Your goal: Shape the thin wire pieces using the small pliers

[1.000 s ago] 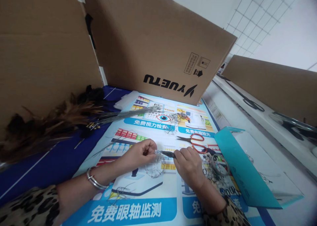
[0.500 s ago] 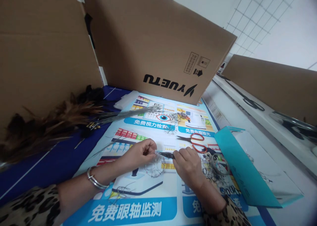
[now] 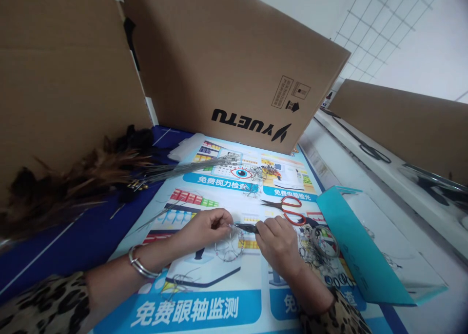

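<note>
In the head view, my right hand [image 3: 278,241] is closed around a pair of dark pliers [image 3: 245,227], whose jaws point left. My left hand [image 3: 214,226] pinches a thin wire piece [image 3: 230,251] bent into a ring, which hangs below the fingertips. The plier tips meet the wire right beside my left fingers; the exact contact is too small to make out. Scissors with orange-red handles [image 3: 292,209] lie behind my right hand. A jumble of wire rings and small pieces [image 3: 321,248] sits to the right of it.
A turquoise box [image 3: 360,246] with loose pieces inside stands at the right. Straight thin wires [image 3: 193,166] lie at the back left, near brown feathers [image 3: 84,178]. Tall cardboard [image 3: 219,66] walls off the back and left. Wire scraps [image 3: 181,283] lie in front of my left forearm.
The plier tips have shifted very slightly at the wire, and my left hand has dropped and turned a little. Everything else stays in place.
</note>
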Tool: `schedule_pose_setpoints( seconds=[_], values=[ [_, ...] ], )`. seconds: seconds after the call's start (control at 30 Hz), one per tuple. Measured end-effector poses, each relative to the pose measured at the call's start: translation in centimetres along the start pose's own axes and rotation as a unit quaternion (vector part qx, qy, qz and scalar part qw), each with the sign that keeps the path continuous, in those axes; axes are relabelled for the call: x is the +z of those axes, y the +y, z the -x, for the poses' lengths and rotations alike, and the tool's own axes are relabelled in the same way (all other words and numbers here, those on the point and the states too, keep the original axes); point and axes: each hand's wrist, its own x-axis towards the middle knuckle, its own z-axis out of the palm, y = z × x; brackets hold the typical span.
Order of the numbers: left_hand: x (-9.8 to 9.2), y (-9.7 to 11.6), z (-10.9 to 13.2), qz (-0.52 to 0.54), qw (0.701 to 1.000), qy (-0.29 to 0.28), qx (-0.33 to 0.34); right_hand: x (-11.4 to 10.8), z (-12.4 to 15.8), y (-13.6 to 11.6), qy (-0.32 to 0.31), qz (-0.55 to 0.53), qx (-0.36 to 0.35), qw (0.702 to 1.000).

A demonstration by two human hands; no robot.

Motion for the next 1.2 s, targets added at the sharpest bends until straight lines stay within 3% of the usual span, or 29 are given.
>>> schedule_pose_setpoints(
  seconds=[0.83, 1.2],
  values=[
    [-0.70, 0.52, 0.18, -0.024, 0.999, -0.015, 0.016, -0.09, -0.03, 0.20, 0.014, -0.008, 0.000, 1.000],
    [-0.87, 0.89, 0.25, 0.010, 0.999, -0.052, 0.005, 0.25, 0.05, 0.24, 0.013, -0.023, 0.003, 1.000]
  ],
)
